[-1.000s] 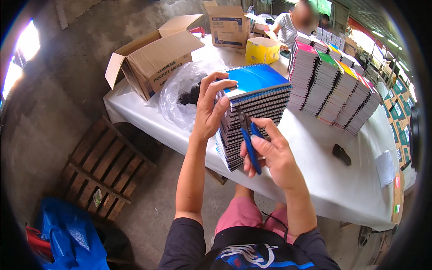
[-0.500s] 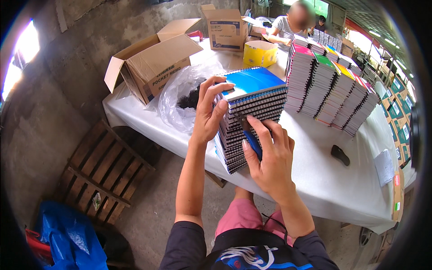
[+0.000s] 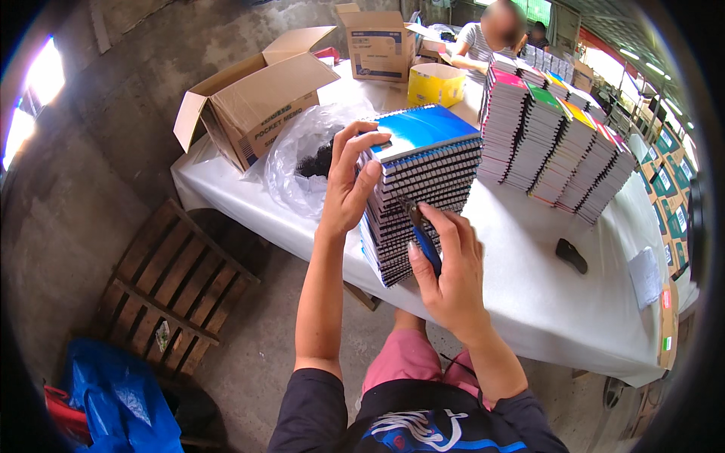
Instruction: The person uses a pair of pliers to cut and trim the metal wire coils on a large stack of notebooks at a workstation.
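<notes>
A tall stack of spiral-bound notebooks (image 3: 430,181) stands near the table's front edge, with a glossy blue cover (image 3: 434,132) on top and the black coils facing me. My left hand (image 3: 347,181) grips the top left corner, fingertips on the cover and thumb down the side. In my right hand (image 3: 457,275) are blue-handled cutting pliers (image 3: 425,241). Their jaws point up at the coil ends along the stack's left front edge; whether they touch a wire is too small to tell. Left of the stack lies a clear plastic bag (image 3: 283,177) holding black coils (image 3: 317,161).
An open carton (image 3: 264,102), another carton (image 3: 376,49) and a yellow box (image 3: 436,85) stand farther back. Several notebook stacks (image 3: 551,143) fill the right side, near a dark object (image 3: 572,256). Behind them sits a person (image 3: 474,47). A wooden slatted piece (image 3: 162,291) is at lower left.
My right hand and the pliers have moved slightly down and right along the stack's edge. The left hand keeps its hold on the top corner.
</notes>
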Tool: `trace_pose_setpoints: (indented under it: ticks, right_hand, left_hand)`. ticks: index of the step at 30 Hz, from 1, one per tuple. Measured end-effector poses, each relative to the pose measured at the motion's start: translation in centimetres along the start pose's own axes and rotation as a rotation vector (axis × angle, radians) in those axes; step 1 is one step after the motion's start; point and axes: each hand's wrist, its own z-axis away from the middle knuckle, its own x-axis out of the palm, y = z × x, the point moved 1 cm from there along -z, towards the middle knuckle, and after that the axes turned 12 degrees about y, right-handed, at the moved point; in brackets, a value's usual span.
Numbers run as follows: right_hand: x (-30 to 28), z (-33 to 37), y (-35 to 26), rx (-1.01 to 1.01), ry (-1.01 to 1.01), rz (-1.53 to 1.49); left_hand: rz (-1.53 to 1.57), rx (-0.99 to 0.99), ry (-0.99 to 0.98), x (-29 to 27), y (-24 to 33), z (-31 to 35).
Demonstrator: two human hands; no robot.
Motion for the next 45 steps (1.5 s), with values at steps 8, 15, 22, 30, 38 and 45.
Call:
trace_pose_setpoints:
  ticks: [8,15,22,30,38,45]
  right_hand:
    - [0.1,-0.7,0.1,-0.127,0.064,0.176]
    - [0.2,-0.9,0.1,-0.169,0.094,0.203]
    - [0.4,-0.9,0.3,-0.159,0.035,0.125]
    - [-1.2,-1.6,0.0,0.953,-0.473,-1.085]
    - [0.5,0.1,0.0,-0.118,0.068,0.129]
    - [0.6,-0.4,-0.2,-0.119,0.021,0.161]
  left_hand:
    - [0.007,0.005,-0.002,0.1,0.1,-0.1]
    - [0.009,0.008,-0.001,0.2,0.0,-0.1]
    - [0.003,0.015,0.002,0.2,0.0,-0.1]
    - [-0.002,0.040,-0.003,0.2,0.1,0.2]
    - [0.006,0.018,0.006,0.2,0.0,-0.1]
    - [-0.001,0.024,0.008,0.3,0.2,-0.2]
